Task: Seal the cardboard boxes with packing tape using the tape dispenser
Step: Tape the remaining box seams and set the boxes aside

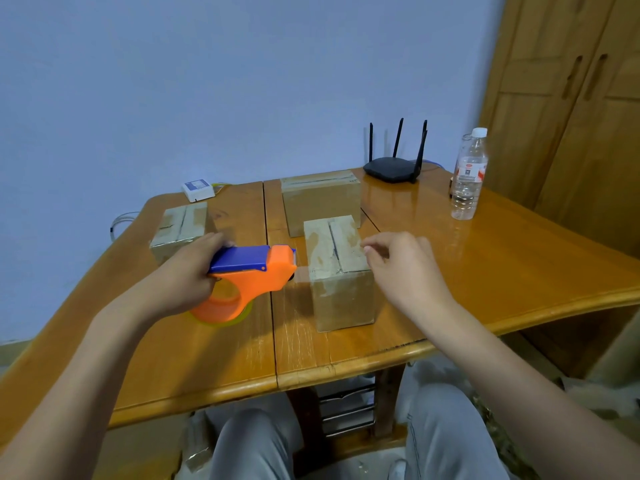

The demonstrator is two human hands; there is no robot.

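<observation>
Left hand (188,271) grips tape dispenser (247,277) at box's (341,271) 9 o'clock; right hand (403,265) hovers, fingers loosely curled, at 3. Wooden table (485,258), blue wall (207,81).

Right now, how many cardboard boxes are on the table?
3. The nearest box stands in the middle, between the two hands. A bigger box sits right behind it. A small box lies at the left, behind the tape dispenser.

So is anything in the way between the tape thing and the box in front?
Nothing visible is. The left hand holds the tape dispenser just left of the near box, with only bare table in the gap. The right hand hovers at the box's right edge, away from that path.
</observation>
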